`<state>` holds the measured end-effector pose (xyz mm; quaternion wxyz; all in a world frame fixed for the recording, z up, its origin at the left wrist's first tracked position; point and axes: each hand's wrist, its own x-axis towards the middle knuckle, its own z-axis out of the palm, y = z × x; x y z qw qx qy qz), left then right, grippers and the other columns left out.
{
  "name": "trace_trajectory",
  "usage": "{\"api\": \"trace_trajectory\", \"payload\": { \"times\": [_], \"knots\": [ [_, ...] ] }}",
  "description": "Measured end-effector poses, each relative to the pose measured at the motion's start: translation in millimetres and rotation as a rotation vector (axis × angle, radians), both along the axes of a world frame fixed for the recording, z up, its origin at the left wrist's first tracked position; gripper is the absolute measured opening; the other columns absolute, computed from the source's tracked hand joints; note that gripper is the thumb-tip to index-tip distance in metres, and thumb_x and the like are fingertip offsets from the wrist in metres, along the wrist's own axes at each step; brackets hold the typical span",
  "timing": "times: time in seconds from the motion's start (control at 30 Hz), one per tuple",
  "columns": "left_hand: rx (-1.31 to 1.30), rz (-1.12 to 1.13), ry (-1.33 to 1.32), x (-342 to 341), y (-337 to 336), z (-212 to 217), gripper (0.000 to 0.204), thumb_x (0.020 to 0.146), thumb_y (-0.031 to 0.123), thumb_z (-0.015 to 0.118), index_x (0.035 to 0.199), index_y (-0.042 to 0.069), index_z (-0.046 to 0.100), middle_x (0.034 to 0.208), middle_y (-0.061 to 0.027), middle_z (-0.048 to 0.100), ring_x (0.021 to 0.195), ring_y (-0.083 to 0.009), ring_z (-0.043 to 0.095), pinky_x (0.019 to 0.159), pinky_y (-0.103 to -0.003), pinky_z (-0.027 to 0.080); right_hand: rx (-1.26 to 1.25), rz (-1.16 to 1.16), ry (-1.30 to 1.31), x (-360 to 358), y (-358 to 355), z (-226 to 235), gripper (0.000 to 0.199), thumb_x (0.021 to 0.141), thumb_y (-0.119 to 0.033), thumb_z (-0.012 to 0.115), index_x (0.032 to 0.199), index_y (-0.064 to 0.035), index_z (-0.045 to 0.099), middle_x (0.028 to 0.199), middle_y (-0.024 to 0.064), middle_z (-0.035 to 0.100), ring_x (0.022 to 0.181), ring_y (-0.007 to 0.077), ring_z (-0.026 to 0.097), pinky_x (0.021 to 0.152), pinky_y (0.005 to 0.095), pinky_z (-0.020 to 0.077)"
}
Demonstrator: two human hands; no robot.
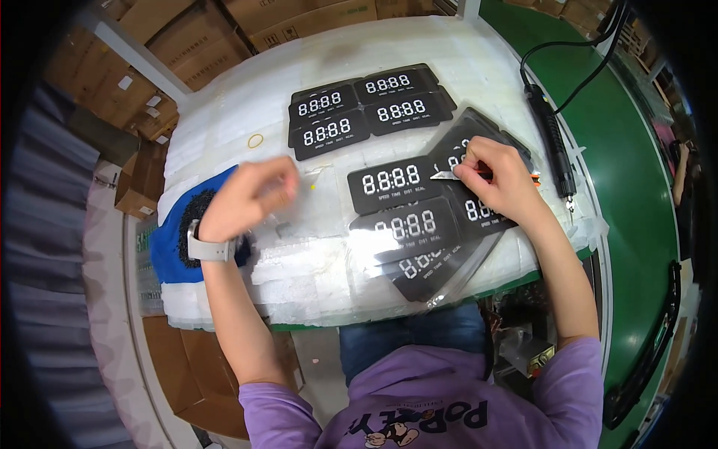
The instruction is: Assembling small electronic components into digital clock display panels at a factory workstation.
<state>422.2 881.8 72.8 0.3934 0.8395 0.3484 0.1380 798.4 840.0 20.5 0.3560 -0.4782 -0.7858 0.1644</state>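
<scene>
My right hand (pixel 497 176) is closed around a craft knife (pixel 443 176) with a pointed silver tip and an orange end showing past the palm. The tip lies over a black digital display panel (pixel 389 185), beside more panels that overlap in a loose group. My left hand (pixel 254 198) is blurred and raised over the left side of the table, between a blue cloth (pixel 170 251) and the panels. Its fingers are curled, but I cannot make out anything in them. A pile of small black parts (pixel 196 217) lies on the cloth, partly hidden by my wrist.
Stacked display panels (pixel 366 112) lie farther back on the white-covered table (pixel 224 105). A yellow ring (pixel 256 141) lies left of them. At the right edge rests a black electric screwdriver (pixel 552 138) with a cable. Cardboard boxes (pixel 202 45) stand behind the table.
</scene>
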Motion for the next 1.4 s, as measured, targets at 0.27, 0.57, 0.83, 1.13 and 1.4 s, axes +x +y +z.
{"api": "trace_trajectory", "payload": {
  "times": [0.27,0.57,0.83,1.13,1.4],
  "knots": [
    [0.557,0.478,-0.6,64,-10,-6,0.025,0.078,-0.002,0.075,0.08,0.006,0.051,0.095,-0.0053,0.06,0.091,-0.0153,0.057,0.078,-0.027,0.047,0.152,-0.121,0.103,-1,-19,12,0.015,0.084,-0.006,0.073,0.079,0.0019,0.06,0.074,0.0112,0.059,0.061,0.0235,0.058,0.057,0.0335,0.0459],
    [0.464,0.091,-0.244,147,-57,-45,0.016,0.083,-0.002,0.065,0.096,0.003,0.057,0.096,-0.0131,0.071,0.088,-0.0319,0.071,0.075,-0.035,0.055,-0.065,-0.319,0.025,-8,-70,-1,0.018,0.084,-0.007,0.073,0.078,0.0006,0.058,0.079,0.0151,0.06,0.067,0.0361,0.063,0.06,0.0429,0.0489],
    [0.65,0.155,-0.219,156,-58,-47,0.014,0.078,-0.001,0.069,0.089,0.007,0.065,0.083,-0.0049,0.065,0.072,-0.0267,0.064,0.061,-0.036,0.051,0.068,-0.3,-0.159,-11,-69,0,0.016,0.085,-0.006,0.071,0.079,-0.0018,0.057,0.077,0.0133,0.057,0.064,0.037,0.061,0.057,0.0449,0.0491],
    [0.61,0.099,-0.111,167,-60,-40,0.02,0.073,0.008,0.08,0.089,0.009,0.068,0.095,-0.0031,0.065,0.084,-0.0254,0.063,0.069,-0.037,0.052,0.16,-0.136,-0.089,-8,-70,-3,0.018,0.082,-0.006,0.073,0.079,-0.0032,0.056,0.078,0.0105,0.054,0.062,0.0321,0.06,0.054,0.0423,0.0485],
    [0.577,0.046,0.063,162,-58,-39,0.018,0.076,0.005,0.076,0.086,0.008,0.062,0.095,-0.0038,0.062,0.088,-0.0272,0.06,0.069,-0.037,0.051,0.183,-0.122,-0.146,-15,-70,1,0.018,0.081,-0.006,0.073,0.098,-0.0042,0.07,0.08,0.0072,0.055,0.065,0.0275,0.061,0.057,0.0399,0.0504]
  ]
}}
